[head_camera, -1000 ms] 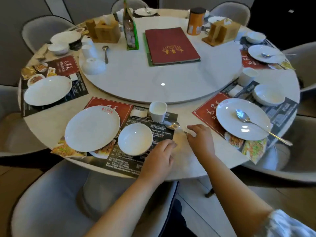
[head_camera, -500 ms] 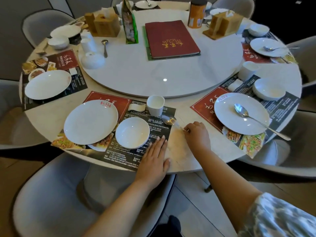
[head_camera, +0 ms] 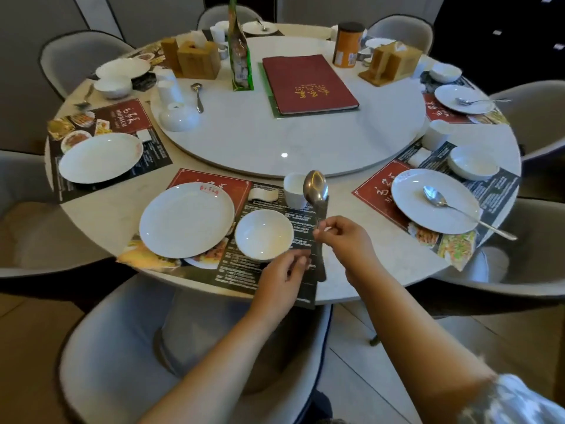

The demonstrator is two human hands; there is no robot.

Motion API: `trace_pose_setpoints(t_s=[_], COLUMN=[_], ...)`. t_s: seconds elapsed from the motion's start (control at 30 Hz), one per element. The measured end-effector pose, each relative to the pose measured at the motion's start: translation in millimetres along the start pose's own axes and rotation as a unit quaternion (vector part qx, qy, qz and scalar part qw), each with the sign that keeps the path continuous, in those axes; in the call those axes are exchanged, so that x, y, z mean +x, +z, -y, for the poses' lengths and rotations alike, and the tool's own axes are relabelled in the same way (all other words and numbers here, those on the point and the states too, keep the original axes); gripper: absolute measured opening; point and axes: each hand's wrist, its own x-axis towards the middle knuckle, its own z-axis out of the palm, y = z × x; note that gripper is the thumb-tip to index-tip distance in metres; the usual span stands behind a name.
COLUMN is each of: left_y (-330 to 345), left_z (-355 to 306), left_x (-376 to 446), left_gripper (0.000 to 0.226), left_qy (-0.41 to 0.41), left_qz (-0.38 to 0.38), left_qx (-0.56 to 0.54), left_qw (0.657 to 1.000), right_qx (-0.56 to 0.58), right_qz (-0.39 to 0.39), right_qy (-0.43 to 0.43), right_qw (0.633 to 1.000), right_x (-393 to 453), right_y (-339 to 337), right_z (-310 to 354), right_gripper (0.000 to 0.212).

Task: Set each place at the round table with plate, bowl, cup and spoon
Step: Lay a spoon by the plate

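Round marble table point(head_camera: 382, 264) fills our view. Our right hand point(head_camera: 345, 240) pinches the spoon point(head_camera: 315, 186) by its handle, bowl end raised above the cup point(head_camera: 294, 191). Our left hand point(head_camera: 282, 281) rests loosely curled on the placemat point(head_camera: 244, 272), just beside the bowl point(head_camera: 264, 234), with the plate point(head_camera: 186, 220) further left.

Two bare forearms are seen, entering from the near edge. The left hand point(head_camera: 282, 278) and its forearm are uncovered as far as the frame edge; no sleeve, watch or ring can be made out on it. The right hand point(head_camera: 345, 241) is likewise bare, and its arm is uncovered up to a short sleeve point(head_camera: 516, 402) at the near right corner, made of pale fabric printed with a blurred grey-and-white pattern.
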Motion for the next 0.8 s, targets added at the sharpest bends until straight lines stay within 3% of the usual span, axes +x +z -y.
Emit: trace_pose_setpoints(t_s=[0.13,0.37,0.57,0.8], left_y=[-44,-143,-210,-230], left_z=[-7,40,95,121], left_x=[-2,0,7,11], left_gripper=[0.029,0.026,0.017,0.017], left_qy=[-0.081,-0.026,-0.101,-0.173], left_qz=[-0.012,-0.048,-0.100,-0.102], left_qx=[-0.175,-0.096,-0.070,-0.100], left_qw=[0.981,0.994,0.987,0.975], right_qx=[0.051,0.059,-0.206,-0.312], right_qz=[0.021,0.035,0.032,0.059], right_qy=[-0.001,-0.019,-0.059,-0.105], right_qw=[0.998,0.997,0.976,0.942], right_x=[-15,-30,-31,-33], right_y=[51,154,221,249], right_z=[32,63,42,15], right_gripper=[0.009,0.010,0.027,0.035])
